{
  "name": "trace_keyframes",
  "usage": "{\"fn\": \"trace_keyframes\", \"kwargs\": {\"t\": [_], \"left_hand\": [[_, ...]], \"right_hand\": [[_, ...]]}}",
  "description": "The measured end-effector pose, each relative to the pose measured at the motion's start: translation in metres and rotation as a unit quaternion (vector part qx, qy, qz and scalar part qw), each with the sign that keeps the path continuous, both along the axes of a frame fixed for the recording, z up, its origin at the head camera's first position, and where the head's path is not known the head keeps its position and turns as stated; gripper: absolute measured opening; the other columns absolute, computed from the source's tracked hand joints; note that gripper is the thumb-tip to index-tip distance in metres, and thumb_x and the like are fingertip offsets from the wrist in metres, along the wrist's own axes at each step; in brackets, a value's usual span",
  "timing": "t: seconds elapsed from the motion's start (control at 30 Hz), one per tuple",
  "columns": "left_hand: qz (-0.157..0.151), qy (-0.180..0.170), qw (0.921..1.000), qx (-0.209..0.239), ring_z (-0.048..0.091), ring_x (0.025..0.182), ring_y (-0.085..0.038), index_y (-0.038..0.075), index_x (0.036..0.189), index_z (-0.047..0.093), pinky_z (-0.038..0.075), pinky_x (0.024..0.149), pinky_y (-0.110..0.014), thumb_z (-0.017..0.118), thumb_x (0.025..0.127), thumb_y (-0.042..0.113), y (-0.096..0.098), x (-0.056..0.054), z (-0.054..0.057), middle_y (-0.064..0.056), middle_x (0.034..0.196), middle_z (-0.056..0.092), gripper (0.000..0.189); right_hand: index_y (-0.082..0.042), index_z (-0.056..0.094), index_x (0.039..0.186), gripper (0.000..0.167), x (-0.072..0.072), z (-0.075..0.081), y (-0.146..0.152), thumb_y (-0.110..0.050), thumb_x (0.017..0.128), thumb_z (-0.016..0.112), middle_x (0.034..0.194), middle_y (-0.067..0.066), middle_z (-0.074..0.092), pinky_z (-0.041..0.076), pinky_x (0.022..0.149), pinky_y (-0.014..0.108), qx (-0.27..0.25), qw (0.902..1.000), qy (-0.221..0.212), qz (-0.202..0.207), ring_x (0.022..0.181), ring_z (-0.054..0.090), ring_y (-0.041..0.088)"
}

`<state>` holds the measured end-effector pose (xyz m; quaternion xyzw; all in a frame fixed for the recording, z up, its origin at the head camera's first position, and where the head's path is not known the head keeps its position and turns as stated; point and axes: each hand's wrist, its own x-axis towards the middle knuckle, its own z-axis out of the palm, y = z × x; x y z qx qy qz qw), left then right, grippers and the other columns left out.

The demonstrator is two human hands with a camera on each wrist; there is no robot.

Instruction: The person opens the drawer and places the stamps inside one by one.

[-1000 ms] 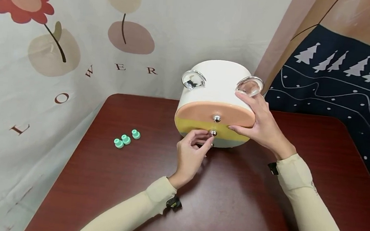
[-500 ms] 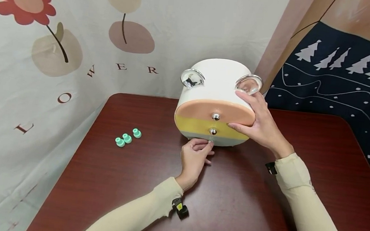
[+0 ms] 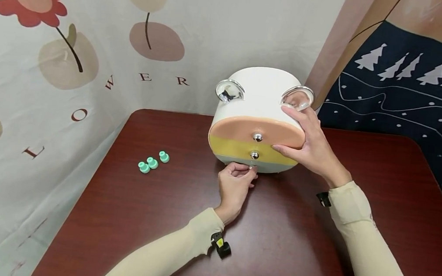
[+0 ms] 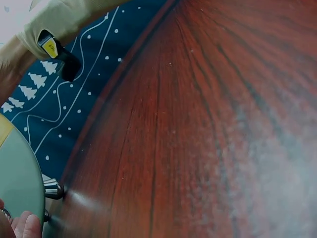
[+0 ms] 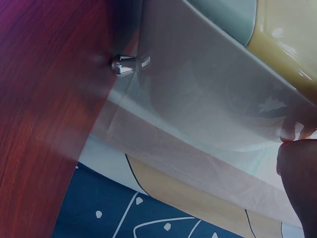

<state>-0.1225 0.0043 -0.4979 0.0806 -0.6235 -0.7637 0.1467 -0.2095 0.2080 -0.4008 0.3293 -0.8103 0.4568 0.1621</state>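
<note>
A small oval drawer cabinet (image 3: 262, 93) with a glossy white body and two silver ear shapes stands on the table. Its front has an orange drawer (image 3: 233, 128), a yellow drawer (image 3: 228, 146) and a grey-green drawer (image 3: 273, 167), each with a round silver knob. Thumb and fingertips of my left hand (image 3: 233, 189) pinch the lowest knob (image 3: 251, 167), mostly covering it. All three drawers look closed. My right hand (image 3: 312, 146) holds the cabinet's right side, thumb across the front and fingers up by the right ear (image 3: 298, 98).
Three mint-green peg-like pieces (image 3: 152, 162) stand in a slanted row on the dark red table (image 3: 166, 221), left of the cabinet. A flower-print cloth (image 3: 214, 32) hangs close behind. A navy tree-print cloth (image 3: 398, 101) hangs at the right.
My left hand has gone from the middle knob down to the lowest knob and now pinches it. The right hand keeps its hold on the cabinet.
</note>
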Motion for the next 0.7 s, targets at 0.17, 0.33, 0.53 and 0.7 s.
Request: {"fn": "trace_keyframes", "kwargs": {"t": [0.17, 0.33, 0.53, 0.7], "left_hand": [[0.0, -0.006, 1.0, -0.007, 0.078, 0.074, -0.043, -0.006, 0.093, 0.07, 0.062, 0.056, -0.032, 0.086, 0.088, -0.002, -0.001, 0.004, 0.0, -0.019, 0.082, 0.077, 0.017], [0.0, -0.008, 0.9994, -0.034, 0.078, 0.072, -0.033, -0.005, 0.092, 0.071, 0.062, 0.058, -0.03, 0.091, 0.087, 0.004, -0.005, 0.02, 0.0, -0.014, 0.082, 0.078, 0.022], [0.007, -0.015, 0.9962, -0.085, 0.075, 0.073, -0.013, 0.0, 0.09, 0.074, 0.06, 0.068, -0.024, 0.093, 0.084, 0.008, -0.011, 0.041, 0.001, -0.005, 0.083, 0.079, 0.021], [0.0, -0.023, 0.9954, -0.093, 0.077, 0.073, -0.016, 0.003, 0.09, 0.075, 0.061, 0.067, -0.025, 0.093, 0.084, 0.01, -0.014, 0.056, 0.002, -0.002, 0.083, 0.079, 0.021]], "right_hand": [[-0.014, 0.054, 0.16, 0.096, 0.0, 0.001, 0.001, -0.004, 0.075, 0.099, 0.155, 0.018, 0.048, 0.03, 0.107, 0.059, 0.002, 1.0, 0.003, -0.002, 0.133, 0.045, 0.03], [-0.013, 0.055, 0.159, 0.097, 0.001, 0.001, 0.0, -0.004, 0.074, 0.1, 0.155, 0.019, 0.049, 0.031, 0.107, 0.058, 0.001, 0.9999, 0.016, -0.004, 0.134, 0.045, 0.031], [-0.015, 0.055, 0.16, 0.097, 0.0, 0.003, -0.001, -0.004, 0.074, 0.099, 0.156, 0.017, 0.049, 0.03, 0.109, 0.06, 0.0, 1.0, 0.009, -0.001, 0.136, 0.044, 0.03], [-0.014, 0.056, 0.158, 0.098, 0.0, 0.003, -0.002, -0.003, 0.072, 0.1, 0.155, 0.016, 0.051, 0.03, 0.108, 0.059, -0.01, 0.9999, 0.006, -0.001, 0.135, 0.044, 0.03]]}}
